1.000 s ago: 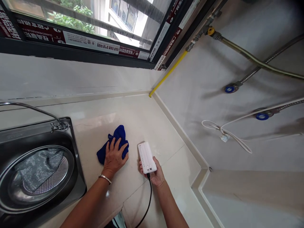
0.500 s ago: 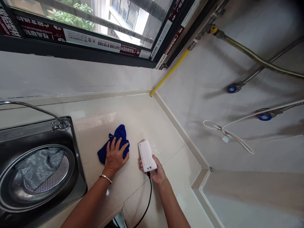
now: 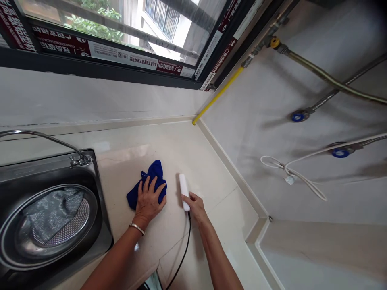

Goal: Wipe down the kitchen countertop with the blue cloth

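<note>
My left hand lies on a crumpled dark blue cloth, fingers spread and pressing down on it against the pale countertop. A silver bracelet circles that wrist. To the right, my right hand is closed around a white power bank, which is turned so that its narrow edge faces up. A black cable runs from its near end down toward the counter's front edge. The fingers on the far side of the power bank are partly hidden.
On the left is a steel sink with a grey cloth in its basin and a faucet at the back. A yellow pipe rises from the corner. A white cord and blue-handled valves are on the right wall.
My right hand has turned the power bank from showing its broad printed face to showing its narrow edge. My left hand stays on the blue cloth. The view has shifted slightly.
</note>
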Available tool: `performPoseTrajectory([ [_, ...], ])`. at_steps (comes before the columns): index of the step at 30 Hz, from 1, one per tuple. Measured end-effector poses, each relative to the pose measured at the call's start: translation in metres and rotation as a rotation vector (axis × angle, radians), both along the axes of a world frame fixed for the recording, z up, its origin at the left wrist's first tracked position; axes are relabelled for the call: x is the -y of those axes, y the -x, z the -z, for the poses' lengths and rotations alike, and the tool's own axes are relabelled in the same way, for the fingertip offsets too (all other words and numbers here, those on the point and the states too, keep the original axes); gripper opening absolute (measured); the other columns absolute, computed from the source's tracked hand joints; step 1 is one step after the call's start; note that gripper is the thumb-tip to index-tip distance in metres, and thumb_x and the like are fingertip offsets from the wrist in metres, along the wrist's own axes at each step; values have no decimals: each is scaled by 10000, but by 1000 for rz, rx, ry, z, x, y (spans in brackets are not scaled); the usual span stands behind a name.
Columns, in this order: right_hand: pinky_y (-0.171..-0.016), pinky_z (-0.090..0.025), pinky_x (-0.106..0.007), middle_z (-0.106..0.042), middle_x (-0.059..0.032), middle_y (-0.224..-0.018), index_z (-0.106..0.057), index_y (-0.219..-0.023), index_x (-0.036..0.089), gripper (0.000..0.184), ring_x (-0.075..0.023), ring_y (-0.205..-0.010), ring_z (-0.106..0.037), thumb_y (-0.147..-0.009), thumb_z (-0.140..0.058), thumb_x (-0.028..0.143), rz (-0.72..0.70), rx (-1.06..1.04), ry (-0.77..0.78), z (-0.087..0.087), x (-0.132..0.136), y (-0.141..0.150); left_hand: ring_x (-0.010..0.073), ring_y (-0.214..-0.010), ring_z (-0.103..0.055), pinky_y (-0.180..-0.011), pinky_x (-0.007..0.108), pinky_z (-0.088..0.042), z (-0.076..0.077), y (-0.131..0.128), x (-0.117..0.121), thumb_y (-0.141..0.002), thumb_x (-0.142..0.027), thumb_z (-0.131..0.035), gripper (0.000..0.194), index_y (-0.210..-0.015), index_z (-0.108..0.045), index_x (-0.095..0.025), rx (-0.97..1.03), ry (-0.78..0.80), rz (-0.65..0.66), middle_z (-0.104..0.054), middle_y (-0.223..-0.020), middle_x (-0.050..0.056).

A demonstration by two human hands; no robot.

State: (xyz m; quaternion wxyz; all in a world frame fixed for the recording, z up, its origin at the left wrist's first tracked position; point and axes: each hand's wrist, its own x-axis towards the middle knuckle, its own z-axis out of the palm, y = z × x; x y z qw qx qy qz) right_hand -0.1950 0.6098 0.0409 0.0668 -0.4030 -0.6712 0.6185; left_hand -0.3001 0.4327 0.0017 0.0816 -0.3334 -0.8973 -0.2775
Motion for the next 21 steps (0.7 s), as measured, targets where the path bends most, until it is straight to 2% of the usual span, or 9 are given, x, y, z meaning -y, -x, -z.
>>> performPoseTrajectory([
  [3,-659,-436,-300,-625,-35,-843,-717,-976,162,535,-202,-784,-548,-622,-791,557,-24,92,-287,5,6,4,357,-1464,-282,-1206,600,-252,-1,0,0,-909,-368,-573,402,-1305,-614,-312,0,3,3,-422,-1525,82],
  [6,-807,-462,-365,-608,-83,-996,-681,-1080,204,594,-285,-981,-540,-605,-818,534,5,161,-528,11,12,4,362,-1460,-288,-1201,605,-257,-2,0,0,-909,-367,-572,401,-1304,-616,-309,9,-2,7,-430,-1518,87],
  [9,-870,-463,-407,-564,-113,-1087,-621,-1147,229,615,-328,-1100,-500,-640,-809,523,-3,215,-578,16,17,3,364,-1460,-287,-1204,600,-255,-3,-1,1,-905,-367,-580,405,-1304,-617,-304,18,-6,9,-433,-1515,87],
  [12,-911,-441,-433,-534,-118,-1107,-586,-1152,230,614,-350,-1163,-460,-639,-818,476,8,178,-610,19,20,4,362,-1461,-286,-1209,596,-249,-3,-1,2,-907,-364,-575,406,-1306,-615,-304,21,-3,4,-426,-1522,84],
  [18,-971,-389,-473,-543,-131,-1101,-553,-1188,186,592,-353,-1130,-486,-690,-774,415,3,292,-799,22,25,9,362,-1462,-284,-1206,598,-253,-2,-1,1,-904,-367,-585,408,-1305,-616,-303,17,-14,4,-427,-1523,85],
  [21,-1000,-360,-520,-554,-138,-1080,-559,-1188,168,597,-373,-1122,-493,-672,-776,376,23,237,-815,26,26,9,360,-1464,-282,-1206,599,-251,0,-1,1,-903,-364,-585,402,-1299,-620,-304,10,-19,2,-425,-1525,81],
])
